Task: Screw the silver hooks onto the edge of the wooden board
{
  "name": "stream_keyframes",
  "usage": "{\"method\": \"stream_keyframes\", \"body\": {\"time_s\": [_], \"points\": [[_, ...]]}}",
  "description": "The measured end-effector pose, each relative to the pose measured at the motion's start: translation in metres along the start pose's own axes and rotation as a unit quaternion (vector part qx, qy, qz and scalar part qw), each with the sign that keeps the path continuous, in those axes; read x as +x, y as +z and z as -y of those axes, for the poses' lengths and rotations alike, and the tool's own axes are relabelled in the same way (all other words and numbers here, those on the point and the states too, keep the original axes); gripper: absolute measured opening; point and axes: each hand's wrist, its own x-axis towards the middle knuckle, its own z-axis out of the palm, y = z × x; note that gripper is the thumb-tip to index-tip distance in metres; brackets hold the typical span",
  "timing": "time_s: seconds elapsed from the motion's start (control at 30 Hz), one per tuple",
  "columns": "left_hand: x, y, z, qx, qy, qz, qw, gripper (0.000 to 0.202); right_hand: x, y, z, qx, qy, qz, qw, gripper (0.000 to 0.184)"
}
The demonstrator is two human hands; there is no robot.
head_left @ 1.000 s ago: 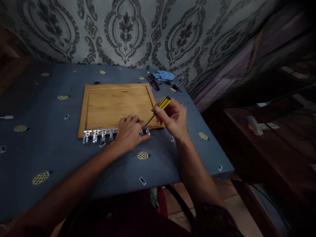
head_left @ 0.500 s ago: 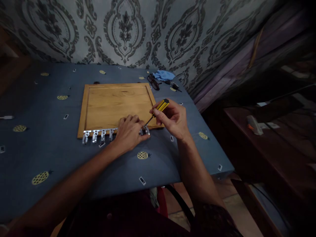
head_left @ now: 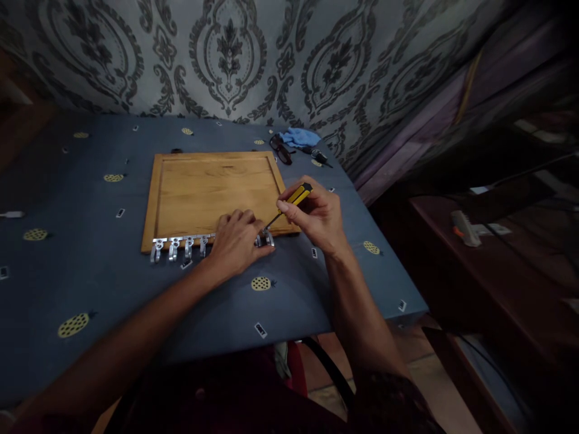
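Note:
A framed wooden board (head_left: 212,193) lies flat on the table. Along its near edge runs a silver metal hook rack (head_left: 181,241), its several hooks hanging over the side. My left hand (head_left: 237,241) presses on the rack's right part, fingers curled over the board's edge and thumb below, covering some of the hooks. In my right hand (head_left: 316,217) is a yellow and black screwdriver (head_left: 299,194), pinched by the handle and tilted. Its tip meets the rack near the rightmost hook; whether a screw sits there is too small to tell.
Dark glasses (head_left: 281,149), a blue cloth (head_left: 301,137) and a small black object (head_left: 320,158) lie at the table's far right. A white-tipped item (head_left: 12,214) is at the left edge. Beyond the table's right edge stands a dark red surface (head_left: 474,265) holding a brush-like object (head_left: 465,229).
The screwdriver handle and my right-hand fingers have shifted slightly, with the tip staying at the same spot. My left hand and the board keep their places.

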Motion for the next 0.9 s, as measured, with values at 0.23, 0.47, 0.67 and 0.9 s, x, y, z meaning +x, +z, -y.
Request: {"method": "stream_keyframes", "body": {"time_s": [0.23, 0.47, 0.67, 0.9], "points": [[0.0, 0.0, 0.0, -0.002, 0.003, -0.004, 1.0, 0.041, 0.001, -0.008, -0.001, 0.016, 0.026, -0.018, 0.999, 0.045], [0.0, 0.0, 0.0, -0.003, 0.0, -0.004, 1.0, 0.037, 0.002, -0.009, -0.008, 0.073, 0.051, -0.008, 0.996, 0.067], [0.0, 0.002, 0.001, -0.001, 0.005, -0.008, 1.0, 0.036, 0.0, -0.006, -0.001, 0.081, 0.057, 0.014, 0.995, 0.057], [-0.001, 0.001, 0.001, 0.003, 0.006, -0.009, 1.0, 0.039, -0.001, 0.012, -0.006, 0.082, 0.052, -0.042, 0.994, 0.052]]}}
